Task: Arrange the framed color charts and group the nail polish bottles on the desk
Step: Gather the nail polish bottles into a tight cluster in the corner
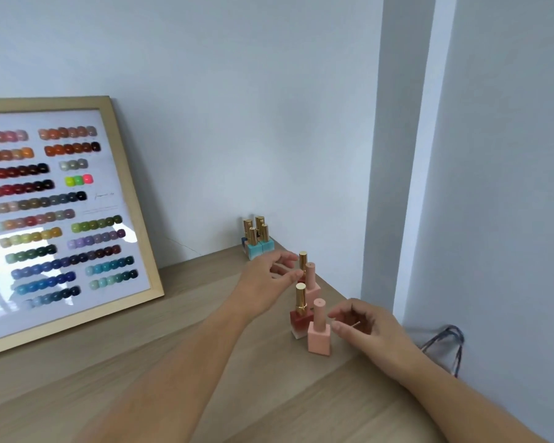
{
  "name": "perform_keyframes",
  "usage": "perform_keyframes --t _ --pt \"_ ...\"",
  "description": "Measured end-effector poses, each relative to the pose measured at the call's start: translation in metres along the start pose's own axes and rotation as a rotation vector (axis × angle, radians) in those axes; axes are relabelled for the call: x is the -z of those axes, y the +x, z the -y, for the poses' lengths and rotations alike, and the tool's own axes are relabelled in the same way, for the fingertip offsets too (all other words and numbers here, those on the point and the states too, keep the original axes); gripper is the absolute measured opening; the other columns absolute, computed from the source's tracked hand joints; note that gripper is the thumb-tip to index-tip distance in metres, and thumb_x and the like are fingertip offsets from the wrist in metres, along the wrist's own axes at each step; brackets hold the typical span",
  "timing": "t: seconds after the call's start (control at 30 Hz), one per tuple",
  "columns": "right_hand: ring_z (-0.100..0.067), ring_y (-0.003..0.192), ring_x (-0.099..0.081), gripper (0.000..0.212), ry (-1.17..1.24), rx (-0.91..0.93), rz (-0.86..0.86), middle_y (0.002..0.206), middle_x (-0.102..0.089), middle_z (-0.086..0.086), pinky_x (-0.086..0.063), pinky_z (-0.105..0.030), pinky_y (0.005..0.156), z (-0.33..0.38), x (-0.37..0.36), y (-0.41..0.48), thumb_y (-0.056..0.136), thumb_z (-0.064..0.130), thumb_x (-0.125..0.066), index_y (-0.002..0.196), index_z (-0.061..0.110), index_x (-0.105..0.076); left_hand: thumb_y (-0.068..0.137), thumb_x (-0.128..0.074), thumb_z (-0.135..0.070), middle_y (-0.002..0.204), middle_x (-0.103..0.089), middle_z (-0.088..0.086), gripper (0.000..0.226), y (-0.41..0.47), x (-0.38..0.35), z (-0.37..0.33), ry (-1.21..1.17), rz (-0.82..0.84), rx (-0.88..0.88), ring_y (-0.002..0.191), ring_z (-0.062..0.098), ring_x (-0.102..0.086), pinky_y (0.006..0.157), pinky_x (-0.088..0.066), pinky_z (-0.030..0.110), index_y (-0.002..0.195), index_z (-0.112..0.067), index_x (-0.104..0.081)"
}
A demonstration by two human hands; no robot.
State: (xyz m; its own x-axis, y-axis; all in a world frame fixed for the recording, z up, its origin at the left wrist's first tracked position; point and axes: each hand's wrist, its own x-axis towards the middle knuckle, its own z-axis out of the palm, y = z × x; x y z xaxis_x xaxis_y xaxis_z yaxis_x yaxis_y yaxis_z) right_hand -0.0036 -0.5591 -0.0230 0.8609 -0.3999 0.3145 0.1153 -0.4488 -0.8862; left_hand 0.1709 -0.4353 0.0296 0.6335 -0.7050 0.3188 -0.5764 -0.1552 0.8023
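Observation:
A wood-framed color chart (61,212) leans against the wall on the wooden desk (179,362). Several blue bottles with gold caps (258,239) stand grouped in the far corner. Nearer, a pink bottle (319,330) and a red gold-capped bottle (299,311) stand side by side. Behind them stand another pink bottle (311,282) and a gold-capped bottle (303,262). My left hand (269,276) has its fingers apart, fingertips at the rear gold-capped bottle without gripping it. My right hand (362,324) hovers open just right of the near pink bottle.
The desk's right edge runs along a grey wall and pillar (406,155). A dark cable loop (445,343) hangs beyond the desk edge at the right. The chart's glass reflects a window.

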Motion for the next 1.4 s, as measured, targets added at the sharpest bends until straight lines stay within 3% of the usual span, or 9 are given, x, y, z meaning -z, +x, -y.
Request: perform_keyframes --t 0.17,0.33,0.5,0.63,0.8,0.87,1.03,1.13,1.4 --pt "-0.002 0.067 -0.052 0.018 -0.115 -0.004 0.033 0.075 -0.062 0.011 -0.044 -0.014 0.064 -0.001 -0.005 0.0 0.071 0.034 -0.076 0.087 0.036 -0.068 0.077 -0.072 -0.021 0.095 -0.062 -0.009 0.03 0.01 -0.01 -0.007 0.079 0.056 -0.005 0.077 -0.001 -0.058 0.064 -0.043 0.004 0.106 -0.026 -0.065" --pt "0.0 0.066 -0.051 0.02 -0.206 0.035 0.059 0.076 -0.061 0.026 -0.042 -0.011 0.063 -0.003 -0.006 0.002 0.071 0.034 -0.075 0.085 0.046 -0.065 0.078 -0.071 -0.019 0.087 -0.063 -0.015 0.022 0.018 -0.017 -0.009 0.118 0.082 -0.024 0.075 -0.002 -0.058 0.06 -0.043 0.006 0.099 -0.027 -0.066" --pt "0.0 0.066 -0.053 0.02 -0.161 0.043 0.054 0.078 -0.065 0.014 -0.043 -0.013 0.063 -0.006 -0.005 0.005 0.072 0.027 -0.076 0.082 0.043 -0.067 0.077 -0.071 -0.013 0.076 -0.062 -0.016 0.014 0.022 -0.017 -0.005 0.098 0.066 -0.023 0.063 -0.015 -0.054 0.055 -0.04 0.002 0.089 -0.021 -0.069" --pt "-0.002 0.069 -0.056 0.013 -0.115 0.006 0.034 0.078 -0.066 0.005 -0.044 -0.015 0.066 -0.01 -0.003 0.008 0.078 0.024 -0.072 0.087 0.033 -0.069 0.077 -0.069 -0.009 0.072 -0.065 -0.015 0.009 0.017 -0.015 0.0 0.064 0.023 -0.033 0.062 -0.012 -0.056 0.058 -0.04 0.001 0.081 -0.018 -0.068" --pt "-0.009 0.064 -0.053 0.004 -0.003 -0.076 -0.072 0.071 -0.06 0.005 -0.044 -0.024 0.067 -0.015 0.0 0.013 0.086 0.019 -0.062 0.085 0.022 -0.065 0.081 -0.066 -0.009 0.07 -0.067 -0.013 0.014 -0.001 -0.008 0.014 0.005 -0.094 -0.014 0.067 -0.008 -0.058 0.063 -0.041 0.005 0.08 -0.022 -0.064" --pt "-0.007 0.062 -0.052 0.006 0.016 -0.101 -0.138 0.071 -0.061 0.007 -0.043 -0.023 0.066 -0.017 -0.002 0.017 0.088 0.019 -0.06 0.085 0.022 -0.064 0.084 -0.063 -0.011 0.077 -0.069 -0.008 0.013 -0.01 -0.006 0.023 -0.015 -0.153 0.022 0.075 -0.002 -0.06 0.066 -0.042 0.011 0.082 -0.024 -0.062" --pt "-0.008 0.071 -0.055 0.007 -0.017 -0.144 -0.271 0.081 -0.064 0.007 -0.042 -0.02 0.066 -0.02 -0.007 0.034 0.09 0.024 -0.056 0.091 0.02 -0.062 0.087 -0.059 -0.013 0.087 -0.062 -0.015 0.022 -0.018 -0.001 0.032 -0.016 -0.319 0.081 0.082 -0.004 -0.056 0.062 -0.038 0.012 0.086 -0.035 -0.057" --pt "-0.001 0.079 -0.056 0.008 -0.108 -0.153 -0.322 0.088 -0.063 0.01 -0.038 -0.012 0.064 -0.024 -0.012 0.05 0.091 0.026 -0.054 0.093 0.02 -0.059 0.089 -0.056 -0.015 0.094 -0.061 -0.013 0.017 -0.015 0.0 0.036 0.002 -0.325 0.101 0.087 0.001 -0.055 0.064 -0.037 0.013 0.1 -0.028 -0.058" --pt "-0.002 0.081 -0.054 0.006 -0.119 -0.151 -0.45 0.093 -0.06 0.005 -0.036 -0.015 0.065 -0.037 -0.022 0.084 0.091 0.026 -0.053 0.095 0.022 -0.055 0.085 -0.063 -0.02 0.096 -0.057 -0.015 0.027 -0.018 0.003 0.057 0.076 -0.289 0.131 0.088 0.001 -0.052 0.068 -0.038 0.013 0.107 -0.031 -0.053"
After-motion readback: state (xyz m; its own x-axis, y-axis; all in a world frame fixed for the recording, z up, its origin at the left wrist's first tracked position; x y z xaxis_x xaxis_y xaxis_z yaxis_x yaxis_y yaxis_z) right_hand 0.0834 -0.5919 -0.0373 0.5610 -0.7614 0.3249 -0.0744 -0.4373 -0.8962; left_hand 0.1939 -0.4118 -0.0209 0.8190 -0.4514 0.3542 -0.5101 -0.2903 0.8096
